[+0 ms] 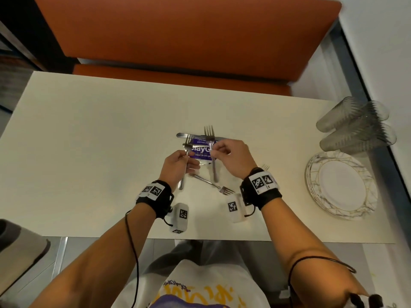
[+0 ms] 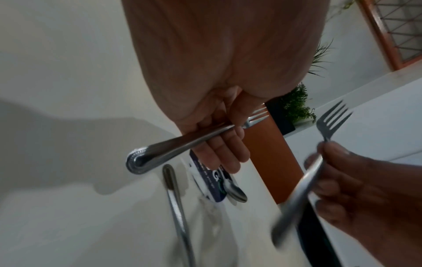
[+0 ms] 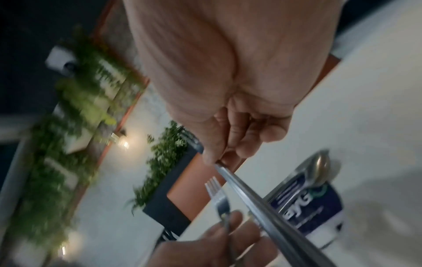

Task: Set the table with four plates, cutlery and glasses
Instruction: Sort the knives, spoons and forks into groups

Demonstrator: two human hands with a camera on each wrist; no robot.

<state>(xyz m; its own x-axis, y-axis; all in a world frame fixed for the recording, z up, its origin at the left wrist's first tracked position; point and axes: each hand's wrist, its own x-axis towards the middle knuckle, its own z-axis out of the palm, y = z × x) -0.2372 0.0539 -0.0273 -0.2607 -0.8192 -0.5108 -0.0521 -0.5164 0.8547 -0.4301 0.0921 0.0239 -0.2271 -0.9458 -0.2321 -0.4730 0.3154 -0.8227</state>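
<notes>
Left hand (image 1: 178, 162) pinching one fork (image 1: 186, 156); right hand (image 1: 229, 158) another fork (image 1: 211, 152). Stiff, slippery steel; best gripped mid-handle.

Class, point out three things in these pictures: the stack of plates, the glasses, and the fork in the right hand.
Stack of plates (image 1: 340, 185): head view, top plate's white centre.
Glasses (image 1: 353, 123): head view, ribbed side.
Fork in the right hand (image 1: 209, 131): head view, tines.

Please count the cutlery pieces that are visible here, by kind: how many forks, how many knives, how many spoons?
Forks: 4 (left-hand fork, right-hand fork, lying fork, fork by the right wrist)
Knives: 1 (knife)
Spoons: 1 (spoon)
Total: 6 visible pieces
</notes>
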